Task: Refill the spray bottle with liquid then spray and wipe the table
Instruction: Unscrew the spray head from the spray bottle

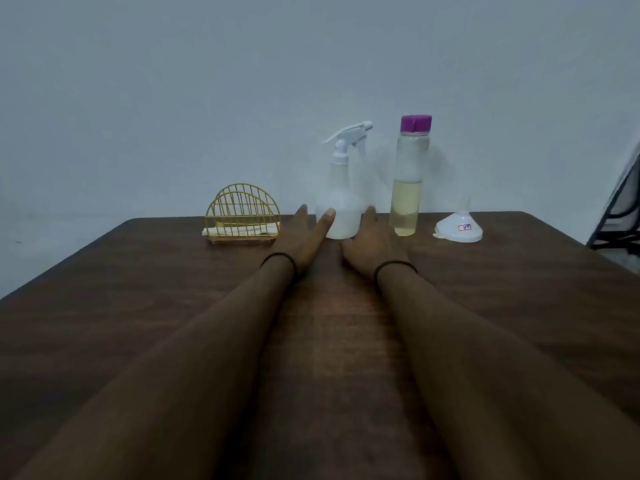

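- The spray bottle (341, 199) is standing upright near the far edge of the dark wooden bench (485, 306), its frosted translucent body looking pale and its white trigger head pointing right.
- Just to its right a tall clear refill bottle (408, 188) with a purple cap (416, 123) is standing, holding yellowish liquid up to roughly half its height.
- A white funnel (459, 227) is sitting mouth-down farther right, spout pointing up, with a small label on its side whose print is too small to read.
- To the left a yellow wire napkin holder (242, 211) is standing on a wooden base, with a folded white cloth or napkins (239, 231) lying low inside it.
- How much liquid the spray bottle is holding is hard to make out through the frosted wall.
- A dark frame is being cut off by the right edge, and it cannot be told what it is.
- The left hand (304, 239) and right hand (372, 245) are reaching forward with straight, relaxed fingers, grasping nothing, each wrist wearing a dark band.
- The spray bottle is sitting between the two hands, the fingertips flanking its lower body; whether they are touching it cannot be told.
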